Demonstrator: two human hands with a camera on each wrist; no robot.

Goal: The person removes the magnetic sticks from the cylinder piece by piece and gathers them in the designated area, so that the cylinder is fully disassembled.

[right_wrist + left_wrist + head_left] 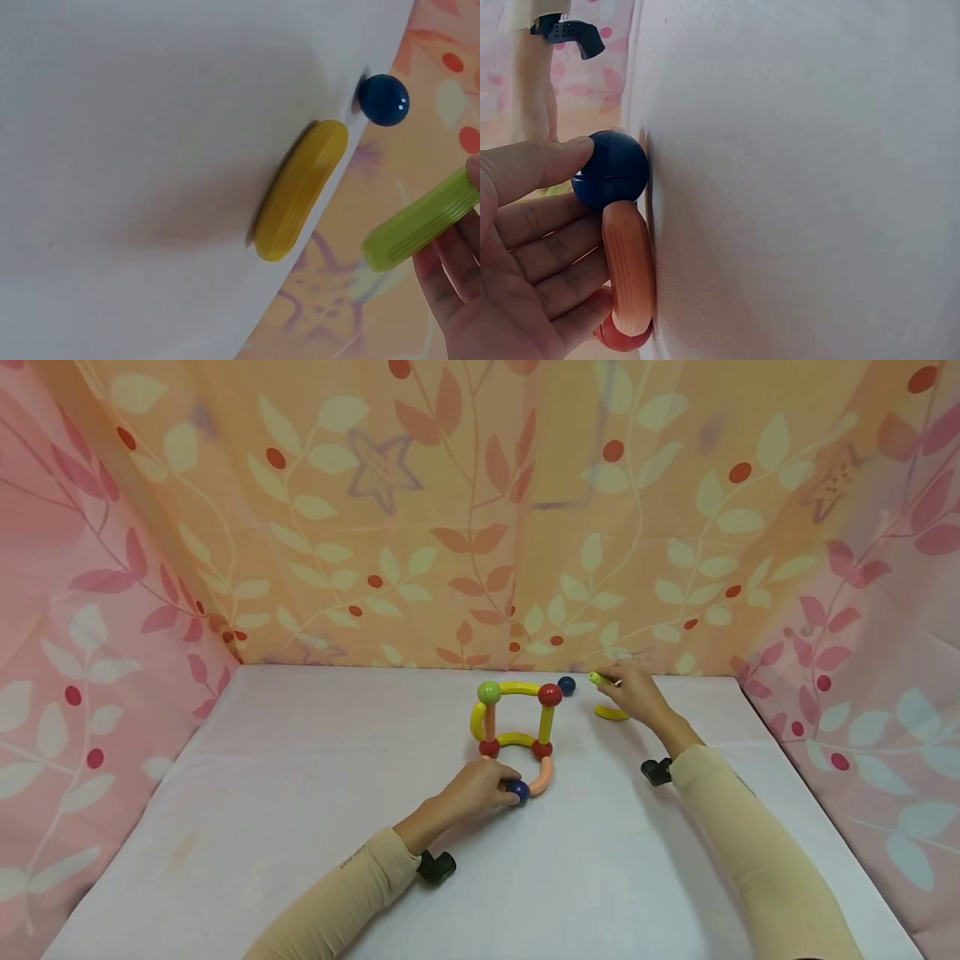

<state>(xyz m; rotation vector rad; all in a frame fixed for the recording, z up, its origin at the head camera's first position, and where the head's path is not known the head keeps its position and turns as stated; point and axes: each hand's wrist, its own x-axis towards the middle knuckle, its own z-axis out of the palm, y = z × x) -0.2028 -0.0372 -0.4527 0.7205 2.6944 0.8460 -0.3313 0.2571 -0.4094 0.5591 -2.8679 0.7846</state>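
Note:
My left hand pinches a dark blue ball between thumb and fingers, close against the white tabletop. An orange curved rod joins that ball to a red ball of a stick-and-ball frame. The frame has a light green ball and a red ball at its upper corners, linked by yellow and orange rods. Held up in my right hand is a light green rod, gripped at one end. Below that hand lies a loose yellow curved rod.
Another dark blue ball sits near the table's back edge, just right of the frame. A patterned curtain rises behind the white table and along both sides. Each wrist carries a small black camera.

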